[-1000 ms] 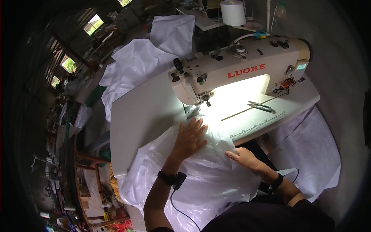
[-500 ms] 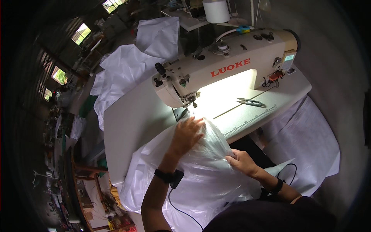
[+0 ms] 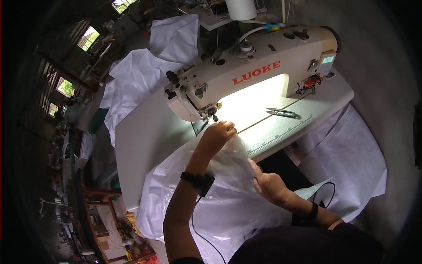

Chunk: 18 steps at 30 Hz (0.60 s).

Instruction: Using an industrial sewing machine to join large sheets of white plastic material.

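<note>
A white sewing machine (image 3: 259,66) stands lit on its table, with translucent plastic sheeting (image 3: 220,189) draped from near the needle down over the front edge toward my lap. Close in front of the needle area, my left hand (image 3: 216,137) has its fingers curled on the sheeting's upper edge; the exact pinch is partly hidden. My right hand (image 3: 270,187) grips the sheeting's right edge, thumb uppermost, just off the table's front edge. The needle and presser foot are hard to make out beside the bright lamp glow.
Thread snips (image 3: 283,113) lie on the table (image 3: 151,127) behind a printed ruler strip (image 3: 281,136). White sheeting (image 3: 136,79) is heaped beyond the table's left side; more white sheeting (image 3: 347,163) hangs at the right. A thread cone (image 3: 241,9) stands behind the machine.
My left hand has gone from spread fingers to curled ones and moved slightly up toward the needle. My right hand has shifted a little up and left along the sheeting's edge.
</note>
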{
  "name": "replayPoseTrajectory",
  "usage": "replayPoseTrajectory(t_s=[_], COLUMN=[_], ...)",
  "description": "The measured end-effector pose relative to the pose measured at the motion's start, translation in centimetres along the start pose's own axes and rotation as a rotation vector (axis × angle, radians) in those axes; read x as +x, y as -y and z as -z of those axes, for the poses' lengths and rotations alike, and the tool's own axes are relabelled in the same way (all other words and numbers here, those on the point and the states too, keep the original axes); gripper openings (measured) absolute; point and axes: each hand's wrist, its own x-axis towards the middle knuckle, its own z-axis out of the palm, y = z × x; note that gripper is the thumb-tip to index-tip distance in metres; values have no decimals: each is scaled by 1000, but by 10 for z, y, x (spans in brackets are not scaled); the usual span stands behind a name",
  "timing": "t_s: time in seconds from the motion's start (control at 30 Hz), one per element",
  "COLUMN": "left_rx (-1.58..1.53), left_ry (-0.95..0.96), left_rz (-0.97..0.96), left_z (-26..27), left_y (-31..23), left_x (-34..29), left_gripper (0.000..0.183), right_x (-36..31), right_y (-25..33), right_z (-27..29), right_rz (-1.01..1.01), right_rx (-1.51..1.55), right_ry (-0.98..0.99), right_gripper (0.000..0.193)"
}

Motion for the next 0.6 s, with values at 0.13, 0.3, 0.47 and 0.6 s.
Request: replayPoseTrajectory(t_s=[0.13, 0.3, 0.47, 0.6], left_rx=[-24, -52, -142, -139], left_ry=[-156, -200, -129, -161], left_rz=[134, 363, 424, 423], left_z=[-14, -1, -2, -3], left_y=[-14, -60, -39, -27], left_x=[-25, -45, -72, -75], left_gripper=[16, 43, 52, 48], right_x=[0, 7, 23, 40], right_y=[5, 7, 21, 35], right_z=[-8, -5, -18, -13], right_rz=[124, 146, 178, 142], right_rx=[-318, -280, -238, -261], right_ry=[23, 89, 146, 193], right_gripper=[71, 69, 68, 66])
